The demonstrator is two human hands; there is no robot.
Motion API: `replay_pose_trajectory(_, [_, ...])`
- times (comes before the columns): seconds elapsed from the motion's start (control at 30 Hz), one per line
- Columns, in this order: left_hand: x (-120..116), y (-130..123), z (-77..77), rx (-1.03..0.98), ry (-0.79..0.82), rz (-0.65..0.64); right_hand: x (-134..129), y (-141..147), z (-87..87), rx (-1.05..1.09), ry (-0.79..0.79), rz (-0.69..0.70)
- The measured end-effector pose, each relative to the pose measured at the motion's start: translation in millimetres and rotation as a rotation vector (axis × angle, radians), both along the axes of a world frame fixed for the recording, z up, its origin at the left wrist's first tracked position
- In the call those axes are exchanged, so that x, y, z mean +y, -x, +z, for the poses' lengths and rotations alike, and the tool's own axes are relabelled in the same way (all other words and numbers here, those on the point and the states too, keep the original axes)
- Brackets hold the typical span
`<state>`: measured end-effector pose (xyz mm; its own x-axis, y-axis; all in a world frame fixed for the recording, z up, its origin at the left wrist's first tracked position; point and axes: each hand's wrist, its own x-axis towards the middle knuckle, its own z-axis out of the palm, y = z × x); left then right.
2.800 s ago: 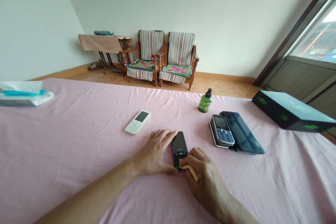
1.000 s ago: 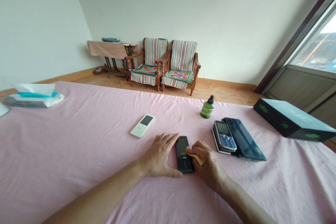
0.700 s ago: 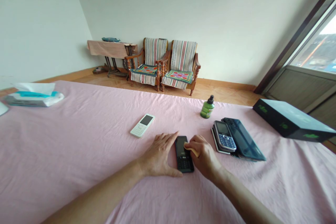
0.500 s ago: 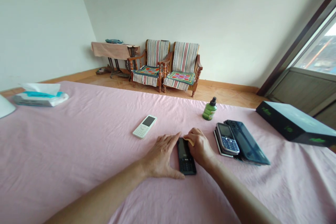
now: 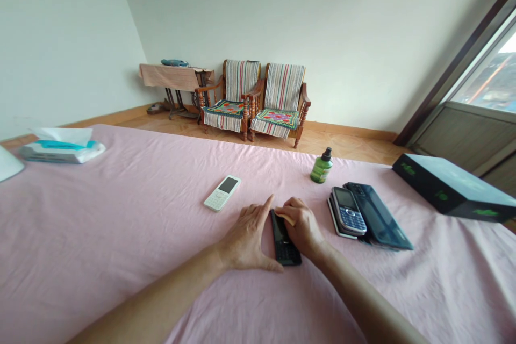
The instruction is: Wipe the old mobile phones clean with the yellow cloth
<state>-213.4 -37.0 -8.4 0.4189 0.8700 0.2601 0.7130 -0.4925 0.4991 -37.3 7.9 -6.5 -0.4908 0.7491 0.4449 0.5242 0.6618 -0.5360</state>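
A black keypad phone (image 5: 285, 244) lies face up on the pink cloth (image 5: 141, 215). My left hand (image 5: 248, 239) rests along its left side, thumb and fingers spread apart, with the thumb near the phone's lower edge. Closed around a small yellowish cloth (image 5: 285, 216), my right hand (image 5: 302, 226) presses on the upper part of the phone and hides some of its screen. A white keypad phone (image 5: 222, 193) lies to the left, beyond my left hand.
To the right is a dark blue keypad phone (image 5: 350, 212) on a stack, beside larger dark phones (image 5: 379, 215). Behind stand a green bottle (image 5: 321, 167) and a black box (image 5: 451, 188). A tissue pack (image 5: 60, 151) lies at the far left.
My right hand has shifted slightly left across the top of the black phone with the cloth. The index finger of my left hand has lifted away from the phone's top edge.
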Motion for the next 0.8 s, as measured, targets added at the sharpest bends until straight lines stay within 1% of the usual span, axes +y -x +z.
replay_pose_trajectory(0.07, [0.2, 0.7, 0.2, 0.007, -0.006, -0.006, 4.5, 3.1, -0.3, 0.012, 0.005, 0.007])
replay_pose_trajectory(0.13, [0.4, 1.4, 0.1, 0.015, -0.007, -0.010, -0.3, 4.0, 0.8, 0.015, 0.010, 0.036])
replay_pose_trajectory(0.3, [0.5, 0.7, -0.1, 0.009, -0.013, -0.010, -38.8, -6.2, 7.2, 0.000, 0.054, 0.143])
replay_pose_trajectory(0.43, [0.8, -0.2, 0.2, 0.011, -0.019, -0.007, -67.6, -21.1, 7.7, -0.016, 0.139, 0.155])
replay_pose_trajectory(0.53, [1.2, 0.9, 0.8, 0.023, -0.009, -0.018, -80.7, -32.1, 4.8, -0.029, 0.177, 0.151])
replay_pose_trajectory(0.6, [0.7, 1.7, 1.9, 0.024, 0.000, -0.020, -83.9, -37.9, 3.2, -0.026, 0.220, 0.162])
replay_pose_trajectory(0.67, [-1.1, 1.6, 3.6, 0.019, 0.009, -0.020, -81.7, -41.3, 3.0, 0.035, 0.281, 0.130])
replay_pose_trajectory(0.8, [-8.4, -3.1, 7.6, -0.020, 0.032, -0.017, -65.0, -37.5, 6.4, 0.252, 0.383, -0.045])
